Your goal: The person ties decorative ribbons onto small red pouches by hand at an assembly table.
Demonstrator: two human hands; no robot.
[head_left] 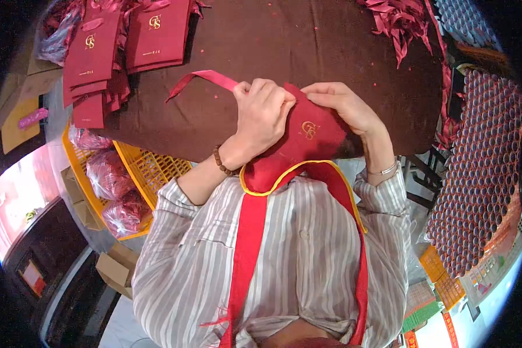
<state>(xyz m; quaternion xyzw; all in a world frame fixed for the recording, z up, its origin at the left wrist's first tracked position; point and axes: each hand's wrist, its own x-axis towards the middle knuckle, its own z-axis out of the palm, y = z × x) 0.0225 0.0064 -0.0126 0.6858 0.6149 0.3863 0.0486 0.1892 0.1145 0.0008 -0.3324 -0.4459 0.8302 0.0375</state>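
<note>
Over the counter [261,43] | your left hand [258,115] closed on red ribbon [216,77] | your right hand [351,110] nearly closed at maroon gift bag [314,126], grip unclear | ribbon work, apparently — next calls for steadying it

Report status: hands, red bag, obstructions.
Left hand closed on pink ribbon. Right hand at edge of red bag. Gold logo showing. Nothing seen blocking.

here we're being shown one wide view from head height, aimed forward and steeply down, the striped shirt [298,255] caught up close, the brown surface [261,40] faced from its near edge.
</note>
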